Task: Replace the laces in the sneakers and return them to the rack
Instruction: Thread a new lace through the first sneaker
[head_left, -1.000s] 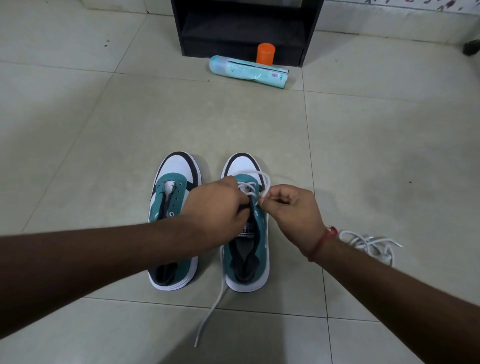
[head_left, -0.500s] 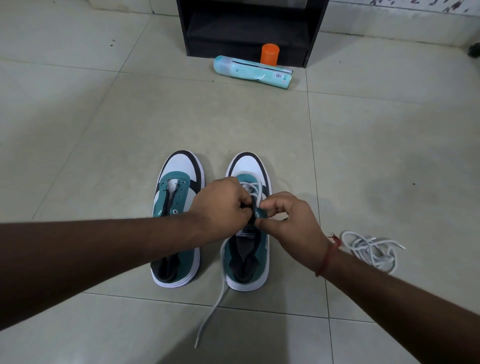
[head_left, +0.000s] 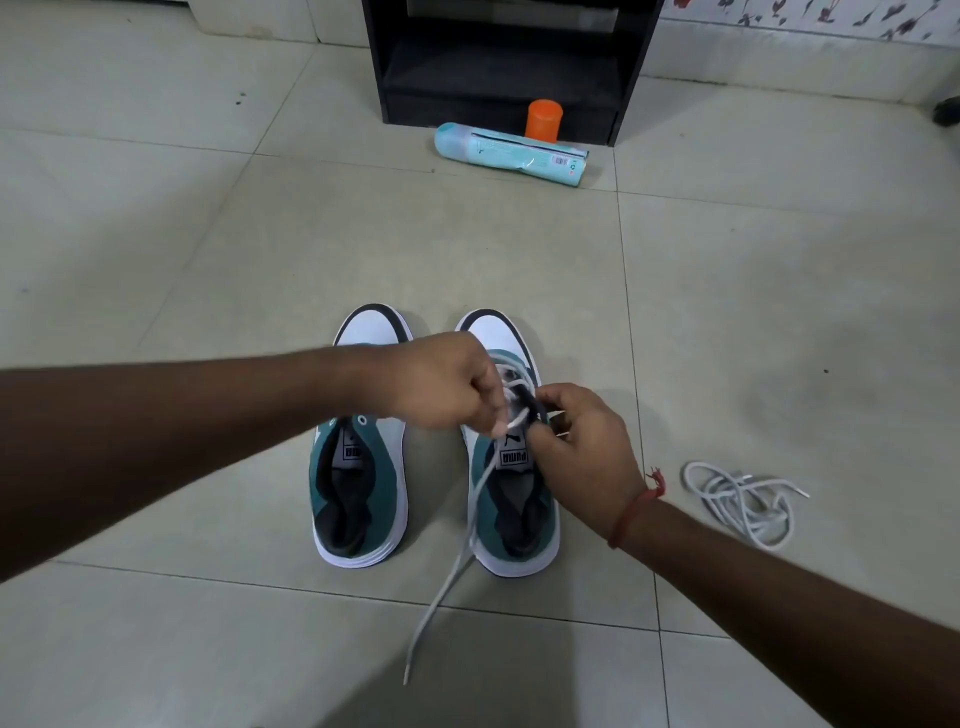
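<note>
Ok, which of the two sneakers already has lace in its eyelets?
The right-hand sneaker, under both hands: white lace crosses its upper eyelets and trails onto the floor. The left-hand sneaker shows bare eyelets and no lace.

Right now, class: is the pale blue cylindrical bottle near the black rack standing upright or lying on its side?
Lying on its side. The pale blue cylindrical bottle rests lengthwise on the tiled floor, before the black rack.
</note>
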